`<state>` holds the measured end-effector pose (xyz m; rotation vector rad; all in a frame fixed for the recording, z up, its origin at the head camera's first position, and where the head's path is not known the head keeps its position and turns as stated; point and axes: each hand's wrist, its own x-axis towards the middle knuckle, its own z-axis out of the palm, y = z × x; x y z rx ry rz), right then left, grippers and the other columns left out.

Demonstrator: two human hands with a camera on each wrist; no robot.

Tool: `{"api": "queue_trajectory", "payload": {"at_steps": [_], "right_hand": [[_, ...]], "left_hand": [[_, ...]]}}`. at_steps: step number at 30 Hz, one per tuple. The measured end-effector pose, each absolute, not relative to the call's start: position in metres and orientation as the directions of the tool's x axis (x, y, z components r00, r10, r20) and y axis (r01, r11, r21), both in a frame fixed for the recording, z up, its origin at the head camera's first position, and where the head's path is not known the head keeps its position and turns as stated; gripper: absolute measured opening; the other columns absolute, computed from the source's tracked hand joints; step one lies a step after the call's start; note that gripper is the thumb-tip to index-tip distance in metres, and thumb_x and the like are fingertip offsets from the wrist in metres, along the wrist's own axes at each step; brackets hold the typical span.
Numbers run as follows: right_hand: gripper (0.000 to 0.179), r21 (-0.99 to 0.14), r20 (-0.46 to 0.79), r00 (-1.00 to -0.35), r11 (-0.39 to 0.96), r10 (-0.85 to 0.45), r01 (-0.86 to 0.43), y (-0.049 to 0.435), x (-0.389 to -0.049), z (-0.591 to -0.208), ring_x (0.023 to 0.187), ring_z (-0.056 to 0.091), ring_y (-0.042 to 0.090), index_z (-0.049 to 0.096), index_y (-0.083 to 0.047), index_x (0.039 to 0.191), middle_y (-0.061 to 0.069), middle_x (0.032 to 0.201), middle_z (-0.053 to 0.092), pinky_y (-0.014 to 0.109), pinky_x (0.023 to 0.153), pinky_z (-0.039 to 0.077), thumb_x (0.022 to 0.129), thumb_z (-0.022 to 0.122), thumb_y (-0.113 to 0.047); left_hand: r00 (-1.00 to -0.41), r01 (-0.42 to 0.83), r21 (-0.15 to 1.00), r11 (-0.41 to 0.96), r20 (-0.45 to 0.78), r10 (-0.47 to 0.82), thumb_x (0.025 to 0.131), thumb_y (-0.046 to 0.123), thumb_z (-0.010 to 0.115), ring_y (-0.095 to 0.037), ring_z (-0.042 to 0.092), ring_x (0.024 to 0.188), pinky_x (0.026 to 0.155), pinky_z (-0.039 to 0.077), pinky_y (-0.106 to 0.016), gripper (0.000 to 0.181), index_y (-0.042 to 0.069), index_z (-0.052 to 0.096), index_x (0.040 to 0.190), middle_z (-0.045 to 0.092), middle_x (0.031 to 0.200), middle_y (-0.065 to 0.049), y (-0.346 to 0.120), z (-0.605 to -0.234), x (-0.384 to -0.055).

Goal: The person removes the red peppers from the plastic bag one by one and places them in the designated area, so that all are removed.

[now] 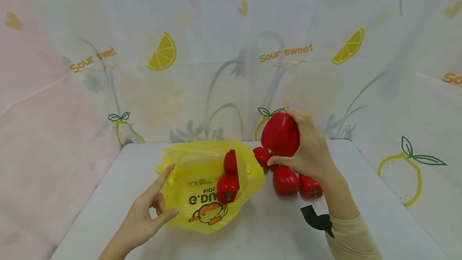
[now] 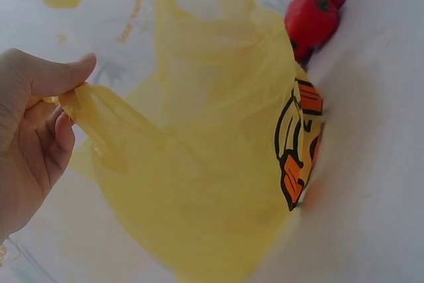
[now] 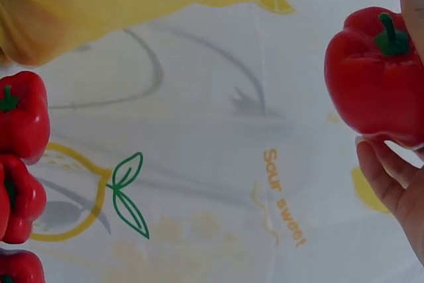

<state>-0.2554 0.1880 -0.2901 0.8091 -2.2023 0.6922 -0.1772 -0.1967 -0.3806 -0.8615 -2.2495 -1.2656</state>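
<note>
A yellow plastic bag [image 1: 173, 196] with a printed cartoon duck stands on the table, its mouth towards me. Two red bell peppers [image 1: 228, 187] show inside it, partly cut off by its right edge. My left hand [image 2: 40, 117] pinches a bag handle [image 2: 99, 114] between thumb and fingers; in the head view that hand [image 1: 144, 216] is at the bag's left side. Raised above the table to the right of the bag, my right hand [image 1: 312, 153] grips a larger red bell pepper [image 1: 279, 135], its green stem visible in the right wrist view.
Several more red bell peppers [image 1: 286, 181] lie on the white table [image 1: 270, 232] right of the bag, beneath my right hand. A cloth [image 1: 223, 51] printed with lemons hangs behind the table. A black strap [image 1: 319, 220] is by my right wrist.
</note>
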Motion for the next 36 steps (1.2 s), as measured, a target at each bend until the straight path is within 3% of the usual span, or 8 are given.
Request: {"api": "queue_trajectory", "payload": {"at_steps": [15, 18, 21, 24, 32, 36], "right_hand": [[0.107, -0.224, 0.735, -0.589, 0.700, -0.335, -0.679, 0.202, -0.255, -0.298, 0.122, 0.044, 0.031, 0.031, -0.008, 0.146, 0.014, 0.138, 0.042, 0.053, 0.081, 0.052, 0.068, 0.064, -0.073], [0.107, -0.224, 0.731, -0.595, 0.706, -0.334, -0.672, 0.202, -0.255, -0.300, 0.122, 0.044, 0.031, 0.031, -0.008, 0.146, 0.014, 0.139, 0.042, 0.053, 0.081, 0.052, 0.066, 0.074, -0.065], [0.113, -0.227, 0.727, -0.603, 0.713, -0.329, -0.663, 0.202, -0.254, -0.302, 0.122, 0.044, 0.031, 0.031, -0.008, 0.146, 0.014, 0.138, 0.042, 0.053, 0.080, 0.052, 0.058, 0.090, -0.048], [0.117, -0.231, 0.723, -0.610, 0.719, -0.324, -0.656, 0.202, -0.254, -0.303, 0.122, 0.044, 0.031, 0.031, -0.008, 0.146, 0.015, 0.138, 0.042, 0.053, 0.080, 0.052, 0.052, 0.096, -0.032], [0.115, -0.253, 0.702, -0.643, 0.737, -0.306, -0.627, 0.207, -0.252, -0.304, 0.122, 0.044, 0.032, 0.031, -0.009, 0.146, 0.015, 0.139, 0.042, 0.054, 0.079, 0.052, 0.053, 0.096, -0.029], [0.115, -0.257, 0.699, -0.652, 0.747, -0.295, -0.613, 0.212, -0.252, -0.307, 0.120, 0.045, 0.033, 0.032, -0.008, 0.145, 0.015, 0.137, 0.043, 0.056, 0.078, 0.052, 0.052, 0.096, -0.028]], "left_hand": [[-0.710, 0.702, 0.592, 0.395, 0.620, 0.334, 0.063, -0.018, 0.079, -0.002, 0.039, 0.054, 0.051, 0.039, -0.019, 0.104, -0.003, 0.024, 0.150, 0.031, 0.155, -0.010, -0.199, -0.373, -0.183], [-0.716, 0.697, 0.590, 0.408, 0.609, 0.342, 0.065, -0.017, 0.079, -0.002, 0.040, 0.053, 0.052, 0.041, -0.017, 0.104, -0.001, 0.023, 0.151, 0.029, 0.155, -0.009, -0.202, -0.371, -0.185], [-0.715, 0.697, 0.586, 0.413, 0.609, 0.343, 0.065, -0.016, 0.079, -0.002, 0.041, 0.053, 0.052, 0.041, -0.018, 0.104, 0.000, 0.022, 0.151, 0.029, 0.155, -0.009, -0.204, -0.366, -0.187], [-0.713, 0.698, 0.578, 0.422, 0.611, 0.344, 0.066, -0.016, 0.079, -0.002, 0.041, 0.053, 0.053, 0.041, -0.018, 0.103, 0.001, 0.023, 0.151, 0.030, 0.155, -0.009, -0.206, -0.360, -0.188], [-0.727, 0.684, 0.585, 0.435, 0.588, 0.353, 0.070, -0.014, 0.077, -0.003, 0.042, 0.053, 0.056, 0.043, -0.018, 0.102, 0.004, 0.021, 0.153, 0.027, 0.157, -0.007, -0.210, -0.349, -0.188], [-0.710, 0.702, 0.576, 0.419, 0.616, 0.341, 0.066, -0.018, 0.077, -0.003, 0.041, 0.052, 0.054, 0.041, -0.019, 0.104, 0.002, 0.022, 0.152, 0.028, 0.156, -0.009, -0.210, -0.352, -0.189]]}}
